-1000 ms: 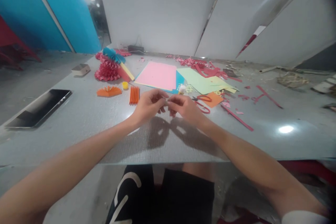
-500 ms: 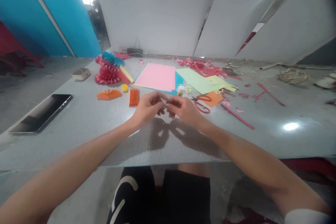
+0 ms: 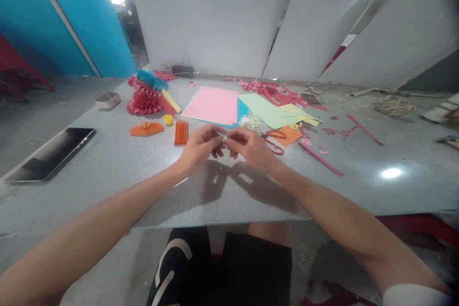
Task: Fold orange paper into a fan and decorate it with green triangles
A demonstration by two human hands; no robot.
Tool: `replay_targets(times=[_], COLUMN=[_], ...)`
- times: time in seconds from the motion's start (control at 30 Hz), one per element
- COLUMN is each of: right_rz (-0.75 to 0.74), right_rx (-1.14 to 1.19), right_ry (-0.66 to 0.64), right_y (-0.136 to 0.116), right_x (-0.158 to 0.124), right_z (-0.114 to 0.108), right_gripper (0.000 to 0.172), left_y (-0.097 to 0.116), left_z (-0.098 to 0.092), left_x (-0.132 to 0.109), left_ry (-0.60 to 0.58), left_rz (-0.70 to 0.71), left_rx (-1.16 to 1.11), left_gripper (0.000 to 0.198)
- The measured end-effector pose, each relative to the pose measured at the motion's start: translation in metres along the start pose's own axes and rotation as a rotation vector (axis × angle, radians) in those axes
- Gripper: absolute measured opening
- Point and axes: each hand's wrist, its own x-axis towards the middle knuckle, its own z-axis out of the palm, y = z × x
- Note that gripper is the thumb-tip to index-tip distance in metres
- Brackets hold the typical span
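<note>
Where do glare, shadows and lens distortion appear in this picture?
Head view: a glare spot shines on the table at the right; the left hand and right hand cast a dark shadow on it, nearer the camera; wall seams splay outward; the small pale piece they pinch looks blurred.

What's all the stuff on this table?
table: one, grey, under everything
tablet: one, black, left edge
small box: one, pale, far left
paper fans: cluster, red and blue, back left
flat fan: one, orange, front of cluster
pleated strip: one, orange, right of flat fan
paper sheets: several, pink, blue, green, middle back
scissors: one, red, right of centre
paper strips: several, red, right side
small piece: one, pale, pinched at centre
left hand: one, bare, pinching small piece
right hand: one, bare, pinching small piece
</note>
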Motion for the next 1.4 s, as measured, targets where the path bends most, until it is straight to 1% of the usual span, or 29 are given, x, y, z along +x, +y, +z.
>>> replay_targets(times=[0.27, 0.43, 0.57, 0.73, 0.87, 1.03, 1.23, 1.3, 1.4], right_rz=[0.010, -0.032, -0.051, -0.065, -0.078, -0.067, -0.063, -0.064, -0.058], right_rx=[-0.046, -0.078, -0.112, -0.135, -0.143, -0.150, -0.148, -0.140, -0.131], right_ry=[-0.007, 0.021, 0.048, 0.089, 0.094, 0.089, 0.088, 0.087, 0.077], right_y=[0.0011, 0.0026, 0.0011, -0.0009, 0.0004, 0.0021, 0.0042, 0.0045, 0.0051], right_x=[-0.0001, -0.0007, -0.0020, -0.0017, 0.0000, 0.0009, -0.0009, -0.0012, -0.0004], right_z=[0.0006, 0.0000, -0.0001, -0.0014, -0.0033, -0.0029, -0.0013, -0.0012, -0.0016], right_gripper=[0.026, 0.026, 0.030, 0.037, 0.034, 0.033, 0.029, 0.031, 0.038], left_y=[0.0008, -0.0044, -0.0043, -0.0009, -0.0018, -0.0029, 0.0005, 0.0011, 0.0005], left_z=[-0.0017, -0.0011, -0.0012, -0.0009, -0.0012, -0.0009, 0.0009, 0.0008, -0.0003], left_x=[-0.0001, -0.0001, -0.0008, -0.0028, -0.0036, -0.0027, -0.0032, -0.0034, -0.0028], left_ry=[-0.015, -0.024, -0.033, -0.070, -0.093, -0.058, -0.011, -0.009, -0.035], left_rz=[-0.025, -0.045, -0.039, -0.022, -0.010, -0.033, -0.047, -0.050, -0.039], left_rx=[0.027, 0.111, 0.159, 0.119, 0.085, 0.069, 0.044, 0.037, 0.057], left_gripper=[0.025, 0.022, 0.022, 0.023, 0.020, 0.023, 0.021, 0.022, 0.025])
